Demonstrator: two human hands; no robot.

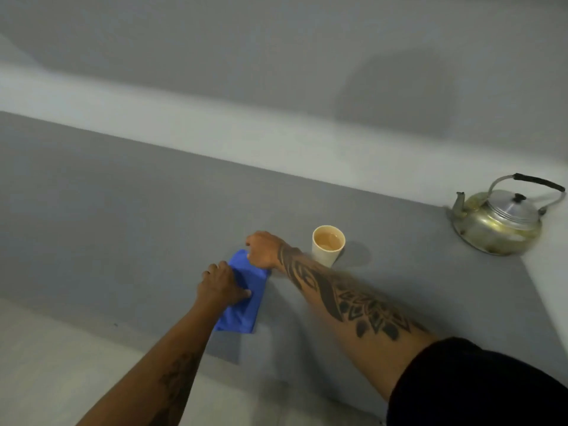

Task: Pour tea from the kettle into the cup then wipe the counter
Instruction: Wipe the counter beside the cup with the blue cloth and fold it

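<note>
Hands: left (222, 282), right (263, 249) on blue cloth (246, 298) | cup (328, 245) full

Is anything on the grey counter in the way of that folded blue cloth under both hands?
Only the cream paper cup of tea, just right of the right hand. Left of the blue cloth and left hand, the counter looks bare.

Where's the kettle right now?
In the head view, the kettle stands at the far right of the counter, right of the cup.
</note>
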